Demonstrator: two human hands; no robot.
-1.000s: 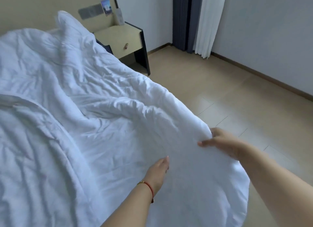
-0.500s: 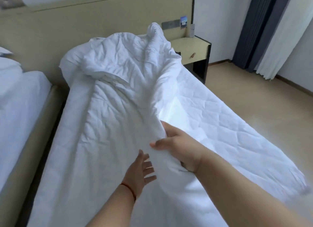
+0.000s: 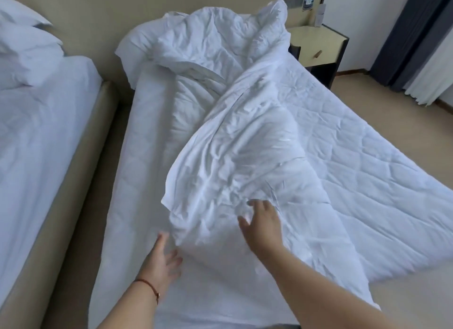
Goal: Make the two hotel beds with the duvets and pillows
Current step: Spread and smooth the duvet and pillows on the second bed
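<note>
**A:** How far along was the bed-making at that point?

**B:** Not far on this bed, by my reading. The duvet (image 3: pixel 235 142) lay crumpled in a heap down the middle of the near bed (image 3: pixel 137 181), bunched up against the headboard (image 3: pixel 103 22) at the far end and folded over itself toward the foot. Part of it, the quilted side, spilled off the bed's right edge over the floor (image 3: pixel 402 137). It needed spreading flat and squaring up, and I saw no pillow on that bed, unless the heap hid one.

**A:** And the other bed?

**B:** Left of the duvet, across a narrow gap, the second bed (image 3: pixel 36 144) showed a white cover lying fairly flat, with pillows (image 3: pixel 27 51) stacked at its head. It looked further on, though only a part of it was in view.

**A:** What about the grip?

**B:** Both hands were spread, fingers apart, clamped on nothing. The left hand (image 3: pixel 163 257) hovered just beside the near fold of the duvet, fingertips at its lower edge; I couldn't tell whether they touched the cloth. The right hand (image 3: pixel 262 220) was over the top of that same fold, fingers splayed, at or just above the fabric. Neither had cloth gathered in it.

**A:** Anything else around?

**B:** A nightstand (image 3: pixel 318 46) stood beyond the duvet's far right corner, and dark curtains (image 3: pixel 407 29) hung further right of that.
</note>
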